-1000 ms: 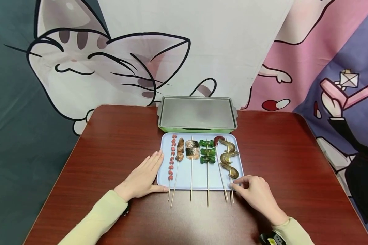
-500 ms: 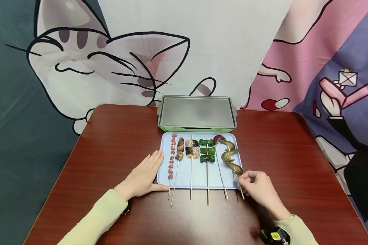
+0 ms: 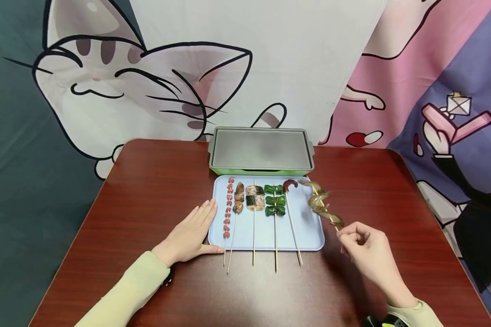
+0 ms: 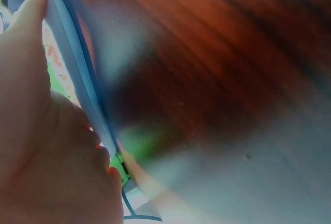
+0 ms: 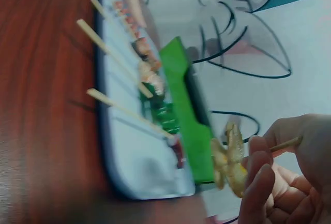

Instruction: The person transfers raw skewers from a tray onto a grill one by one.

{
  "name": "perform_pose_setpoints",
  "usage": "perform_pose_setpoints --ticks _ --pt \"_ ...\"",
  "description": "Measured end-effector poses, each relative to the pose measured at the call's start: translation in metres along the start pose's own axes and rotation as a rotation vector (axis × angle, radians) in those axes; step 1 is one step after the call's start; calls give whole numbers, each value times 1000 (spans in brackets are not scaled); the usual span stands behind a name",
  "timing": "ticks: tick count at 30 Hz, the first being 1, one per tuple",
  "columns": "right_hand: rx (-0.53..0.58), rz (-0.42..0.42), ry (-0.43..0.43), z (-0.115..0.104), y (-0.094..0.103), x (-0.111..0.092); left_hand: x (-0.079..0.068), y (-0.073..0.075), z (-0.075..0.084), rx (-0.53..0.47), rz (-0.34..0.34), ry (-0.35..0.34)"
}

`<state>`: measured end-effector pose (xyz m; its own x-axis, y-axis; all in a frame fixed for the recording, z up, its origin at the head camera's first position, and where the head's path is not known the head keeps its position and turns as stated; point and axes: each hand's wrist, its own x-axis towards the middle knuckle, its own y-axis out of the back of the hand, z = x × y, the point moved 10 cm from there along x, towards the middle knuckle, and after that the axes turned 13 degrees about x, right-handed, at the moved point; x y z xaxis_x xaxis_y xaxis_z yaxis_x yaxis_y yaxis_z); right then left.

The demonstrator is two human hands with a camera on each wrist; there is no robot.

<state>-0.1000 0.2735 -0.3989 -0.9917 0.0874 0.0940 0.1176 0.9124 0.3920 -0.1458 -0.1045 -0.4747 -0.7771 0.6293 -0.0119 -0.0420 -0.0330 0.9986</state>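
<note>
We rest our left hand [image 3: 189, 234], straight-fingered, along the left side of the blue tray [image 3: 311, 237], likely to steady it, while our right hand [image 3: 371, 254] pinches the shrimp skewer [image 3: 318, 203] above the right edge by its stick [image 5: 287, 144], presumably sparing the food.

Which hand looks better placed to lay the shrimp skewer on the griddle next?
Likely the right hand: it pinches the shrimp skewer by its stick, up at the right side of the tray. The left hand rests at the tray's left edge, well away from that skewer.
</note>
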Motion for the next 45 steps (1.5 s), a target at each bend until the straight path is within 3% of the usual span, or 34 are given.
perform_pose_setpoints --ticks 9,18,30,45 --pt "36 124 175 -48 16 24 1 1 0 -7 16 -1" --pt "33 146 245 -58 -4 69 1 0 1 -11 19 -1" --pt "18 146 158 -27 -36 129 0 3 0 3 42 -5" --pt "-36 199 21 14 -60 157 -1 1 0 -8 21 8"
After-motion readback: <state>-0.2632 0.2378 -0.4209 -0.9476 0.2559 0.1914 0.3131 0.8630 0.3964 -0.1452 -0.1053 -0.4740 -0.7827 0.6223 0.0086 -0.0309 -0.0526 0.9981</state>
